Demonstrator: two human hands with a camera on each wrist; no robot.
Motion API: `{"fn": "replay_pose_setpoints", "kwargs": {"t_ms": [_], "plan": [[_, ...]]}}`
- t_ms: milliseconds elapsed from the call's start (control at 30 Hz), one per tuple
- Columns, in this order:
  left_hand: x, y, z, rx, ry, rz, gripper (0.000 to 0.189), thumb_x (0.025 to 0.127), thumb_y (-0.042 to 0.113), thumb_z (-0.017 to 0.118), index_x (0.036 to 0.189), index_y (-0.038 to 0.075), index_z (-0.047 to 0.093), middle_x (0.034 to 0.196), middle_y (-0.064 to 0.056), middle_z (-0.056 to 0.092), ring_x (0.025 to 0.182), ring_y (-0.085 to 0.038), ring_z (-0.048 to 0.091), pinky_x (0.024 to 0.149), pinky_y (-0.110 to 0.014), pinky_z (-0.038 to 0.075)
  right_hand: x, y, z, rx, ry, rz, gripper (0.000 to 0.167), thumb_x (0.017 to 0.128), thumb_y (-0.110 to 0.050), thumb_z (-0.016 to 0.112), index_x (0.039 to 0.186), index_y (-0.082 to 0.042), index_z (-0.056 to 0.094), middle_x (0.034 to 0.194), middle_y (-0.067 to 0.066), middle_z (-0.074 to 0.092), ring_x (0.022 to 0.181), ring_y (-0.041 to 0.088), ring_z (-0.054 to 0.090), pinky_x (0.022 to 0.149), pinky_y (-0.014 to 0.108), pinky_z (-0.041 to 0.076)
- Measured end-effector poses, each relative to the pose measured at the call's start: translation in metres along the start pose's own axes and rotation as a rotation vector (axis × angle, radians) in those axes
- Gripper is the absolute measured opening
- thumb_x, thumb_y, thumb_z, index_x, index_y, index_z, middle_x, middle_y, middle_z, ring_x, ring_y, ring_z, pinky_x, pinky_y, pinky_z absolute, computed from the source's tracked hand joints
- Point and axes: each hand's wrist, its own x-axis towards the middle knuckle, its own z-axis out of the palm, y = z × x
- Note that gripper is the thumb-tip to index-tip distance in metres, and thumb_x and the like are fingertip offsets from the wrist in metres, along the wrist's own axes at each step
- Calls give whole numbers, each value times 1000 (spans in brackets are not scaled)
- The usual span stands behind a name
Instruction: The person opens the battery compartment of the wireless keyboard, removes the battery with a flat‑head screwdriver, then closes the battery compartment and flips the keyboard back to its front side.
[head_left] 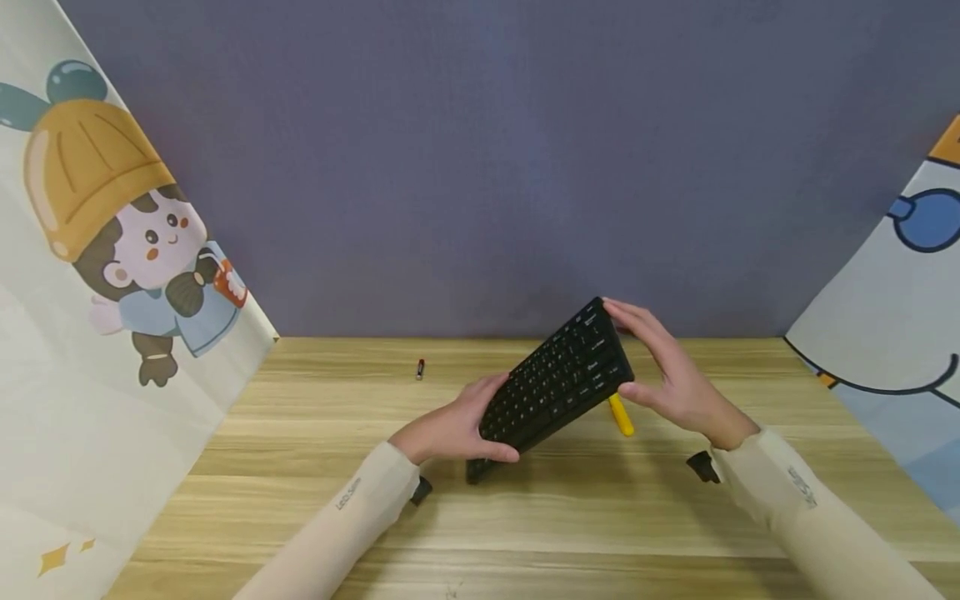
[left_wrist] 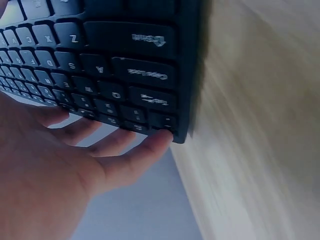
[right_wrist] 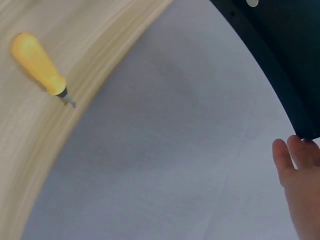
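A black keyboard (head_left: 558,375) is held tilted above the table, its right end raised and its left end low. My left hand (head_left: 461,421) grips the left part across its width, thumb on the near long edge. In the left wrist view, the fingertips (left_wrist: 162,137) press against the far edge by the corner keys. My right hand (head_left: 678,387) holds the raised end between thumb and fingers, one at each corner. From the right wrist view, the keyboard's dark underside (right_wrist: 295,55) shows, with the right fingers (right_wrist: 282,155) at its corner.
On the wooden table (head_left: 337,517), a screwdriver with a yellow handle (head_left: 621,415) lies behind the keyboard, partly hidden in the head view. A small red and dark battery-like piece (head_left: 420,369) lies toward the back left. A grey-blue panel (head_left: 480,167) stands along the table's back edge.
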Motion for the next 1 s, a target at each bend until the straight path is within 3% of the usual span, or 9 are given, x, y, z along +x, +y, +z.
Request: {"fn": "replay_pose_setpoints", "kwargs": {"t_ms": [67,267,333,433,633,733,867,1000], "plan": [[-2,-4,0,7,1,-4,118,66,75,66,154,19,8,155,-6,15,140,-22,15,105,-47,29,-2,0,0,-8,-8,3,84,85,-50,65,150,-10,29,152,6,25,131,26,32,105,36,25],[-11,-16,-1,32,-10,-41,124,62,77,67,153,15,10,154,-6,17,140,-25,15,105,-49,28,-10,5,1,-57,-39,18,85,84,-49,66,150,-10,28,153,5,25,128,30,37,94,63,27],[-14,-19,-3,45,-18,-61,124,61,76,68,153,16,10,155,-6,17,140,-26,15,104,-50,29,-13,7,2,-75,-45,19,86,82,-45,69,149,-10,29,153,5,25,128,31,37,94,64,28],[-18,-22,-6,56,-16,-69,123,62,71,72,153,15,13,154,-6,19,139,-28,17,102,-51,31,-16,7,4,-85,-56,23,88,78,-32,76,149,-10,30,153,6,26,129,28,37,96,59,30],[-24,-24,-14,77,-32,-115,121,63,65,77,153,15,14,154,-7,19,139,-31,17,101,-53,31,-20,11,11,-86,-80,38,95,67,-5,84,147,-3,32,150,12,29,128,19,39,103,23,30],[-25,-26,-16,100,-42,-136,120,63,63,77,153,15,13,154,-7,18,139,-31,16,101,-53,31,-22,15,15,-88,-87,38,97,63,-1,86,144,3,34,148,19,32,127,21,40,102,18,28],[-27,-29,-18,124,-37,-152,120,63,62,78,153,13,14,154,-8,19,138,-33,17,100,-53,33,-25,23,20,-109,-110,40,98,62,-3,88,144,4,33,145,21,33,124,32,41,102,18,30],[-29,-31,-19,167,-28,-169,119,63,63,78,152,13,17,153,-7,21,138,-35,18,101,-56,30,-32,31,25,-149,-165,122,99,68,-18,87,148,-5,29,148,15,31,123,32,44,102,40,35]]}}
